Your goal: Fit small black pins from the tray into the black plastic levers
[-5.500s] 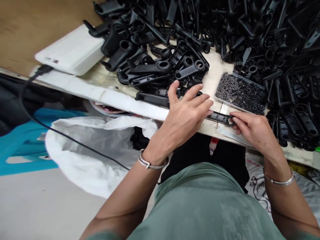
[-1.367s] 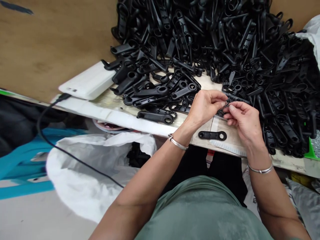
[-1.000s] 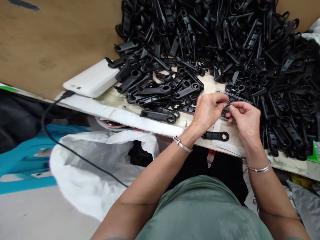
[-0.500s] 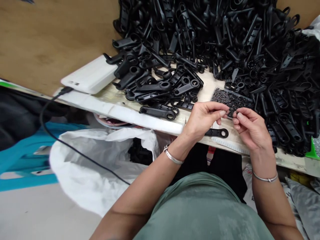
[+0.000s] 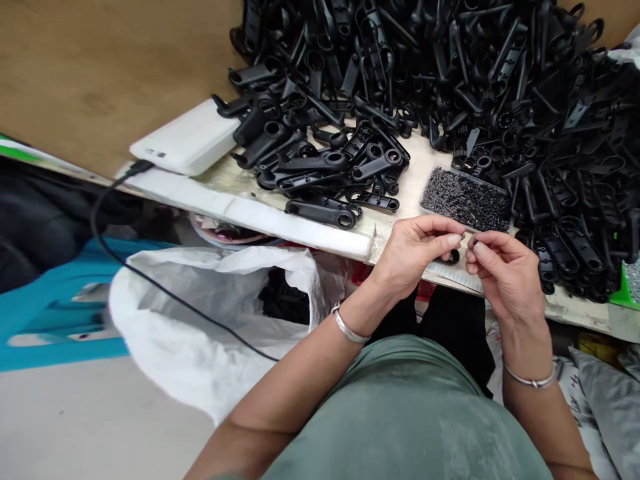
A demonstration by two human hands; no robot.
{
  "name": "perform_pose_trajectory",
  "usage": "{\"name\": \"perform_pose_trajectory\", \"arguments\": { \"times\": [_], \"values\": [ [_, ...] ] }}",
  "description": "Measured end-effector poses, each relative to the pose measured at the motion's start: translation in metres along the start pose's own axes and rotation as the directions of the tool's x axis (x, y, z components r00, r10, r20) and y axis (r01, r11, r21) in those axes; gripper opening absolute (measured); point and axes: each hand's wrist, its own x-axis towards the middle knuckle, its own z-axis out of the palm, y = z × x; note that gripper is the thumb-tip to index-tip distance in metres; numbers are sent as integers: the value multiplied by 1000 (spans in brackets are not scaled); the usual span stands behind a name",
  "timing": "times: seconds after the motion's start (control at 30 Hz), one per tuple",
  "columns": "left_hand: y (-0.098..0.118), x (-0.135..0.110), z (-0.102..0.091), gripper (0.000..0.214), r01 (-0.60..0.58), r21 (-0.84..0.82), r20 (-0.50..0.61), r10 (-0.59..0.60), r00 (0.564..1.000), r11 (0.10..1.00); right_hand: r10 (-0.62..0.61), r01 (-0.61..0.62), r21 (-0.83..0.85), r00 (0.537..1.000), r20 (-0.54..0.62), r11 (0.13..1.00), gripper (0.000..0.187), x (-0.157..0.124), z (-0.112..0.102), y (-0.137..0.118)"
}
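Observation:
My left hand and my right hand face each other over the front edge of the bench, fingertips a small gap apart. Each is closed in a pinch between thumb and forefinger. A tiny dark piece shows at the right fingertips; whatever the left fingers hold is too small to make out. Just beyond the hands lies a shallow clear tray full of small black pieces. Partly hidden behind my left fingers, a black plastic arm with a ring end rests on the bench.
A large heap of black plastic arms covers the back and right of the bench. Several more lie in a smaller group. At left sits a white box with a black cable. A white sack stands below the bench edge.
Both hands have moved slightly down, nearer the bench's front edge, uncovering more of the tray. The ring-ended arm is now mostly behind my left hand. The view has shifted a little.

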Motion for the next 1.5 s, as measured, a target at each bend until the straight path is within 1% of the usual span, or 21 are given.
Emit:
{"name": "perform_pose_trajectory", "arguments": {
  "times": [0.1, 0.17, 0.23, 0.33, 0.43, 0.53, 0.63, 0.73, 0.8, 0.87, 1.07, 1.23, 1.3, 1.37, 1.4, 1.47, 1.5],
  "values": [
    [-1, -3, 0, 21, 9, -28, 1, -9, 1000, 1000, -108, 101, -112, 993, -55, 989, 13, -7, 3, 2],
    [-3, -4, 0, 21, -1, -36, -12, 1, 1000, 999, -187, 163, -229, 979, -88, 960, 14, -11, 5, 3],
    [-4, -5, 0, 21, -20, -27, -32, 19, 999, 999, -241, 196, -336, 965, -100, 921, 15, -14, 6, 3],
    [-6, -6, -1, 19, -50, 32, -53, 52, 997, 998, -281, 215, -430, 955, -96, 877, 15, -17, 8, 1],
    [-5, -7, -3, 14, -89, 109, -38, 93, 995, 990, -305, 235, -465, 949, -82, 854, 15, -18, 10, -1],
    [-3, -8, -4, 10, -121, 211, -21, 129, 991, 970, -308, 240, -478, 949, -68, 845, 15, -19, 11, -1],
    [-2, -10, -6, 9, -144, 319, -11, 156, 988, 937, -281, 223, -456, 958, -63, 862, 15, -18, 11, -1],
    [-3, -10, -6, 8, -167, 359, -10, 183, 983, 918, -236, 179, -438, 969, -78, 881, 9, -18, 12, -1],
    [-3, -11, -5, 7, -193, 378, -12, 214, 977, 905, -204, 138, -472, 975, -90, 871, 4, -19, 12, -1],
    [-4, -13, -4, 8, -226, 421, -13, 255, 967, 878, -184, 114, -507, 979, -90, 854, 5, -21, 12, -1],
    [-3, -20, 1, 13, -259, 627, 14, 322, 947, 734, -156, 99, -512, 985, -69, 853, 9, -21, 13, -4],
    [-3, -20, -1, 16, -283, 695, 65, 335, 940, 661, -192, 115, -589, 979, -68, 800, 7, -18, 18, -7],
    [0, -21, -5, 16, -308, 731, 115, 336, 935, 608, -199, 123, -604, 978, -61, 788, 8, -16, 18, -6],
    [6, -22, -12, 14, -363, 783, 196, 353, 915, 506, -207, 129, -620, 977, -55, 774, 9, -14, 13, -5],
    [9, -23, -16, 14, -397, 811, 246, 365, 898, 431, -211, 131, -635, 976, -51, 761, 9, -14, 9, -4],
    [15, -24, -25, 17, -444, 864, 344, 365, 865, 239, -221, 143, -681, 975, -29, 718, 10, -13, 0, -1],
    [17, -24, -29, 18, -447, 884, 383, 338, 860, 138, -224, 154, -708, 975, -6, 689, 10, -13, -4, 0]
  ]
}}
